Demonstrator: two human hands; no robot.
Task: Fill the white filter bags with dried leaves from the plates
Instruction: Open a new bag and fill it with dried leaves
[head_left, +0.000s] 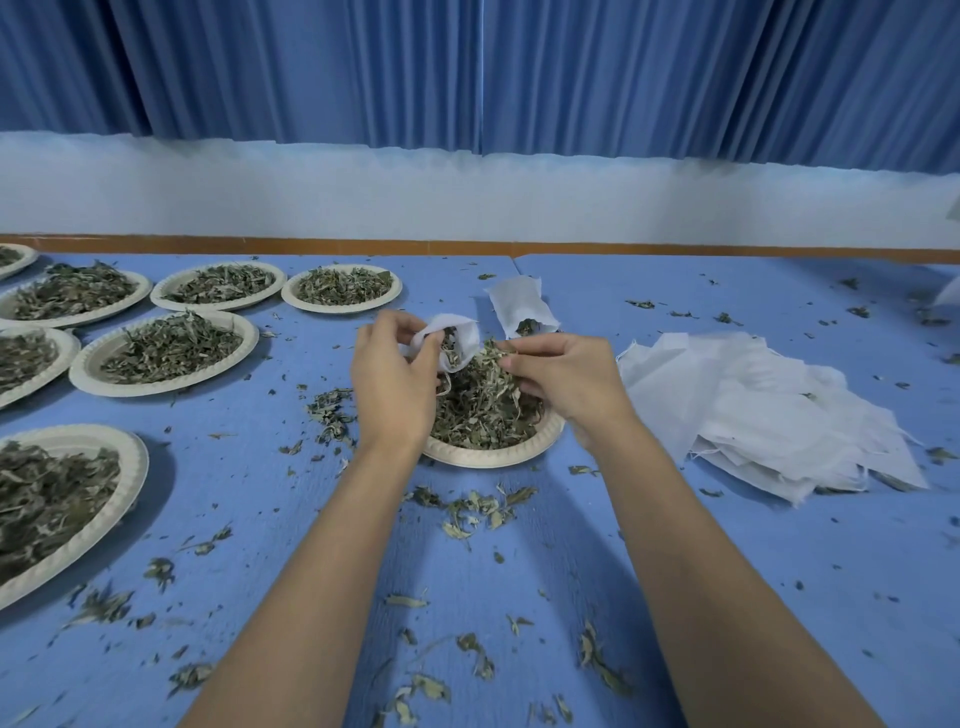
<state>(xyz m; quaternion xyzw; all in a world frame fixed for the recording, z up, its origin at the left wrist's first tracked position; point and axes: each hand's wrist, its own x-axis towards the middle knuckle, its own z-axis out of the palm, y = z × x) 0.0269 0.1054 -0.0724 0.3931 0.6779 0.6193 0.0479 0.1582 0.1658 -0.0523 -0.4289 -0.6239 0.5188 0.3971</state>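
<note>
My left hand (395, 374) holds a white filter bag (457, 335) with its mouth facing right, dried leaves showing inside. My right hand (561, 374) pinches a tuft of dried leaves (496, 356) just beside the bag's mouth. Both hands hover over a paper plate (493, 454) heaped with dried leaves, in the middle of the blue table. Behind it lies a filled filter bag (519, 304), leaves showing at its near end.
Several more paper plates of dried leaves (166, 351) stand at the left. A pile of flat white filter bags (769, 410) lies at the right. Loose leaf bits (472, 506) are scattered over the blue table (727, 571). A blue curtain hangs behind.
</note>
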